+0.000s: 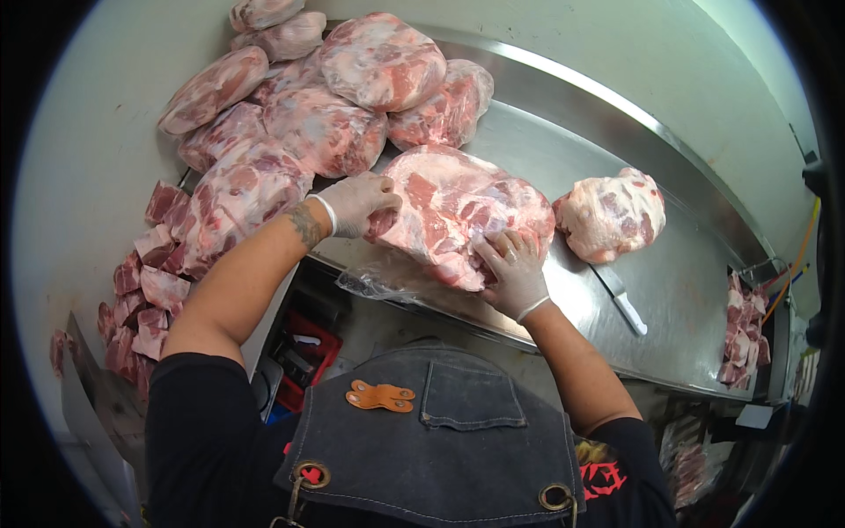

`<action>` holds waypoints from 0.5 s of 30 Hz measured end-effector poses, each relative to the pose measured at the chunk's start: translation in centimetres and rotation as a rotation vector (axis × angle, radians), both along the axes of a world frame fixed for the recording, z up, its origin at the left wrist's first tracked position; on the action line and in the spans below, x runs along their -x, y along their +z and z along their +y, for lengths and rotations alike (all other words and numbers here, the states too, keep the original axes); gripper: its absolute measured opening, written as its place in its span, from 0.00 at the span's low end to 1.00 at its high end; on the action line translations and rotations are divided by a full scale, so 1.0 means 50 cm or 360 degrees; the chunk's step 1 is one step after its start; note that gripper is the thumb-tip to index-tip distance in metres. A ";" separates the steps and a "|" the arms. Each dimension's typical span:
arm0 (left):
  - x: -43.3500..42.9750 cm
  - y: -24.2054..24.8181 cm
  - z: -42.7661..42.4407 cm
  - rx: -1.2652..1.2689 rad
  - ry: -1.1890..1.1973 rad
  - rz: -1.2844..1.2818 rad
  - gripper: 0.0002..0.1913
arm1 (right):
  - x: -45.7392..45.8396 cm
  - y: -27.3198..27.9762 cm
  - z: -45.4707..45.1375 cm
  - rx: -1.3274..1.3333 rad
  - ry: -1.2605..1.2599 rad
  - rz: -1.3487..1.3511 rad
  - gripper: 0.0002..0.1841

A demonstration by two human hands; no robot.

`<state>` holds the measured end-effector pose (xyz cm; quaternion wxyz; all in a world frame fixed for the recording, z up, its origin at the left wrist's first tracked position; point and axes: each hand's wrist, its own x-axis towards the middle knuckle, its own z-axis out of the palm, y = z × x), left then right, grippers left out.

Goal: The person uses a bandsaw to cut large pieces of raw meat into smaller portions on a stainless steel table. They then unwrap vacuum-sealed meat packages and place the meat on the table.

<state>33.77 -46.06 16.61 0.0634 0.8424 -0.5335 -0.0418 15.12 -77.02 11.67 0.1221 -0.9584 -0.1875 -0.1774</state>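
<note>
A large bone-in cut of raw meat [455, 204], marbled pink and white, lies on the stainless steel table before me. My left hand [360, 204], in a clear disposable glove, grips its left end with the fingers curled in. At its near right side, my right hand [516, 272], gloved the same way, holds the meat with the fingers pressed into its surface. Crumpled clear plastic film [379, 280] sticks out from beneath the meat at the table's near edge. To the right lies a knife [620, 300] with a white handle, its blade tip partly hidden by a smaller, fat-covered piece of meat [614, 214].
Several large cuts [323, 129], some in clear plastic, are piled at the back left. Cut meat chunks [158, 287] heap up on the left. More pieces [744, 336] sit at the table's right end. A raised metal rim [581, 79] borders the back; a red bin [310, 356] stands below.
</note>
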 end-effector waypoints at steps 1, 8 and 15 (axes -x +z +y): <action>-0.009 0.000 0.001 -0.0041 -0.0022 -0.0056 0.20 | -0.003 -0.001 -0.001 0.0002 0.0012 -0.0010 0.42; -0.027 -0.056 0.074 -0.0159 0.0003 -0.0267 0.05 | -0.008 -0.009 -0.004 -0.0038 0.0028 -0.0033 0.43; 0.015 -0.012 0.024 0.0160 -0.0126 -0.0150 0.20 | -0.012 -0.009 -0.007 -0.0028 0.0003 0.0013 0.43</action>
